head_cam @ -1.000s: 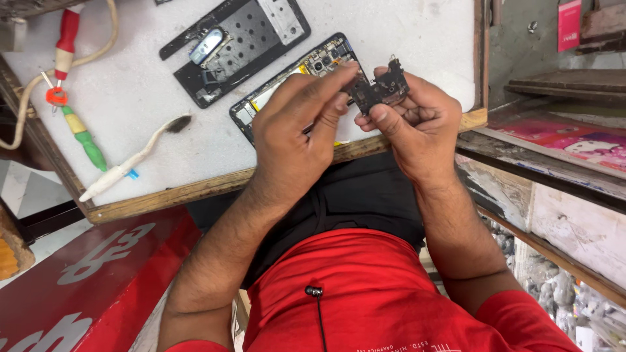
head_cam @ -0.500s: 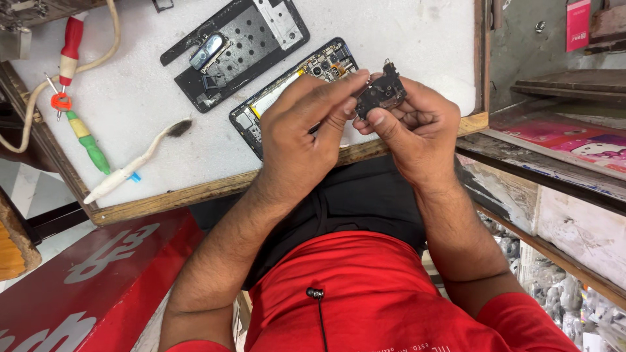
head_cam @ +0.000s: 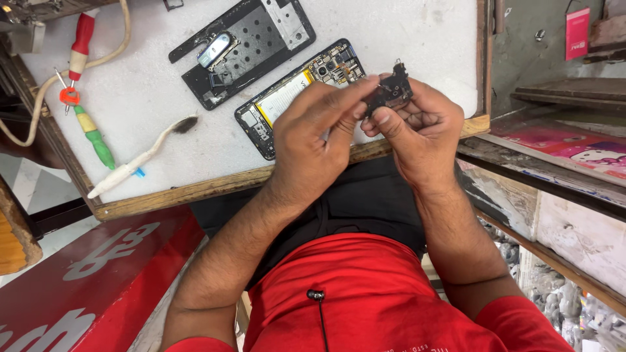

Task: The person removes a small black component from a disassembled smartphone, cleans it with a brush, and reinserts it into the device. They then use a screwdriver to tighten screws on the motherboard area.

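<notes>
Fingers of your right hand (head_cam: 417, 130) and left hand (head_cam: 313, 140) pinch the small dark circuit board (head_cam: 390, 91) from both sides, lifted clear; its long axis tilts up and away from you; below the grip the opened phone (head_cam: 297, 91) lies stripped, reassembly not begun, back cover (head_cam: 244, 49) beyond.

L hand (head_cam: 312, 140) & R hand (head_cam: 420, 130) raised together, fingers (head_cam: 385, 120) pinched, forearms converging

Both hands, left hand (head_cam: 313, 140) and right hand (head_cam: 420, 130), pinch a small dark circuit board (head_cam: 390, 91) above the opened phone (head_cam: 293, 94)
</notes>
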